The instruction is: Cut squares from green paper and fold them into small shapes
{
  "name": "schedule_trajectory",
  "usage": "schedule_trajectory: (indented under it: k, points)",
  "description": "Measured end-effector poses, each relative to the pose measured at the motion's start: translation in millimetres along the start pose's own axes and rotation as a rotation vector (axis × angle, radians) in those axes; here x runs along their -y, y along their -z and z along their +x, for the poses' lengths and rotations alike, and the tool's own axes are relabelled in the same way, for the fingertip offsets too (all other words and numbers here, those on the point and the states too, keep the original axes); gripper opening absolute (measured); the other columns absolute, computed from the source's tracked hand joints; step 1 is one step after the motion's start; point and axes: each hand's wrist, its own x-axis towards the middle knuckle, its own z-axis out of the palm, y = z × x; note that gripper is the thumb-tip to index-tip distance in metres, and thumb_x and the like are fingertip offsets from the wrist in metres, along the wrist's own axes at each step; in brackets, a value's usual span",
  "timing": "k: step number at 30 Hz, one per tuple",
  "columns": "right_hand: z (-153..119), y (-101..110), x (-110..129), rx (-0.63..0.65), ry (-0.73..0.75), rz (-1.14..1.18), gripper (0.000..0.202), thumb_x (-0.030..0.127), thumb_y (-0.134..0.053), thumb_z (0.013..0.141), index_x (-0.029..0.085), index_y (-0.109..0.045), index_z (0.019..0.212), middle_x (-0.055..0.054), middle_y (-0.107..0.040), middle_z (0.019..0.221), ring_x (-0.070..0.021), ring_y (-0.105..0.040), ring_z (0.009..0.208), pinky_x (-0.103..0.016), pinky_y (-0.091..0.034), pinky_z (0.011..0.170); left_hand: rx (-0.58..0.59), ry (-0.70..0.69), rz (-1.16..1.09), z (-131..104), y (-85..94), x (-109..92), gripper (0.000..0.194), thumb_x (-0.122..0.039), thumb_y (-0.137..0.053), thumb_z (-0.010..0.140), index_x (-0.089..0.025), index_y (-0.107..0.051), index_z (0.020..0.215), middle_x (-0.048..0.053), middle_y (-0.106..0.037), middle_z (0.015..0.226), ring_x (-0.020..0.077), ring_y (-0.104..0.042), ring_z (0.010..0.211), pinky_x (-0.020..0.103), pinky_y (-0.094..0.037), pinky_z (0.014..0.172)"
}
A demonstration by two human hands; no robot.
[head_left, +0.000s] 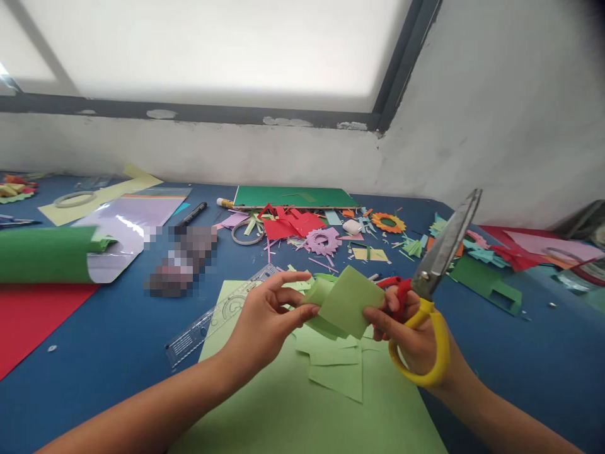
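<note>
Light green paper pieces [350, 301], one of them curled, are held up between my two hands. My left hand [271, 309] pinches the curled part at its left edge. My right hand [409, 325] grips the right corner of the flat piece between thumb and fingers. Scissors [432, 271] with yellow and red handles hang on that same hand, blades pointing up and away. Below lies a large light green sheet [302, 422] with loose cut green pieces [336, 372] on it.
A clear ruler [189, 340] lies left of my left hand. Behind are red scraps [297, 222], a purple ring [322, 241], a tape roll [248, 232] and a green board [293, 197]. A rolled green sheet [47, 255] is at the left. Dark green card [486, 284] lies right.
</note>
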Motion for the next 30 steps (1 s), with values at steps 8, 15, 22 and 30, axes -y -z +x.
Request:
schedule_trajectory:
  k: [8, 15, 22, 30]
  points:
    - [3.6, 4.9, 0.2, -0.003, 0.024, 0.033, 0.041, 0.035, -0.074, 0.07, 0.021, -0.035, 0.068, 0.007, -0.048, 0.06, -0.007, -0.05, 0.045, -0.018, -0.043, 0.043, -0.014, -0.106, 0.033, 0.6, 1.0, 3.8, 0.032, -0.023, -0.072, 0.067, -0.019, -0.056, 0.095, -0.004, -0.057, 0.068, 0.0115, -0.058, 0.065, 0.019, -0.049, 0.056]
    - [4.2, 1.8, 1.3, 0.008, -0.002, 0.057, 0.041, 0.036, -0.074, 0.068, 0.021, -0.035, 0.068, 0.007, -0.048, 0.059, -0.0074, -0.051, 0.045, -0.017, -0.04, 0.039, 0.014, -0.221, 0.281, -2.0, 3.5, 6.7, 0.013, -0.024, -0.058, 0.08, -0.02, -0.061, 0.093, 0.002, -0.058, 0.09, 0.0095, -0.054, 0.063, 0.019, -0.047, 0.053]
    - [0.6, -5.3, 10.6, 0.084, -0.02, -0.035, 0.043, 0.041, -0.073, 0.067, 0.021, -0.035, 0.065, 0.006, -0.048, 0.055, -0.0093, -0.05, 0.044, -0.019, -0.041, 0.039, 0.246, 0.026, 0.172, -0.5, 2.7, -1.1, 0.024, -0.034, -0.06, 0.079, -0.012, -0.068, 0.079, 0.005, -0.061, 0.08, 0.0152, -0.054, 0.072, 0.023, -0.044, 0.061]
    - [2.6, 0.0, -5.0, 0.19, -0.073, 0.14, 0.048, 0.052, -0.071, 0.066, 0.022, -0.034, 0.07, 0.009, -0.039, 0.054, -0.006, -0.037, 0.04, -0.018, -0.032, 0.038, 0.216, 0.099, 0.13, 2.3, 3.9, -0.1, 0.022, -0.034, -0.068, 0.07, -0.013, -0.07, 0.064, 0.003, -0.06, 0.066, 0.0145, -0.051, 0.062, 0.025, -0.038, 0.058]
